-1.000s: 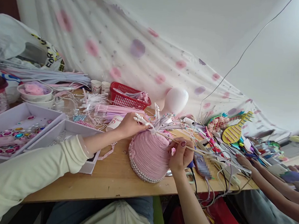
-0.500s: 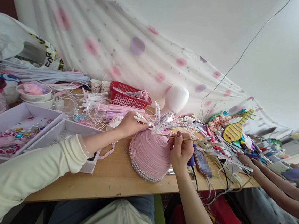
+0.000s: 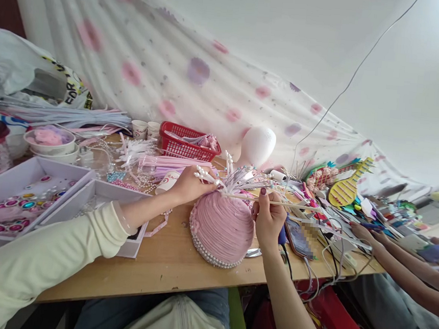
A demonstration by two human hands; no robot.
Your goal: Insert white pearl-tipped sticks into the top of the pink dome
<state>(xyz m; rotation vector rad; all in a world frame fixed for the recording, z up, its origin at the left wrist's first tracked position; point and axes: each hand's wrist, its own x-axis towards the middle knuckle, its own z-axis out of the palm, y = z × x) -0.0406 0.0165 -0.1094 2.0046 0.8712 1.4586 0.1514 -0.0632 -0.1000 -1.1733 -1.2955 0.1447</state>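
Observation:
A dome-shaped pink headpiece, wound in rows of strand and edged with pearls, sits on the table in front of me. Thin stems with small beads fan out from its top. My left hand is closed at the upper left of the dome, pinching a spray of white beads. From the right, my right hand pinches a thin wooden stick. The stick lies nearly level, its tip at the base of the stems. My left fingertips are partly hidden by the beads.
Grey-white boxes with gems stand at left. Behind are a red basket, paper cups and a white foam head. Scissors, a phone and cables lie at right, near another person's hands.
My right hand has shifted slightly right and its grip has turned a little. The stick's tip stays by the stem base. My left hand has hardly moved.

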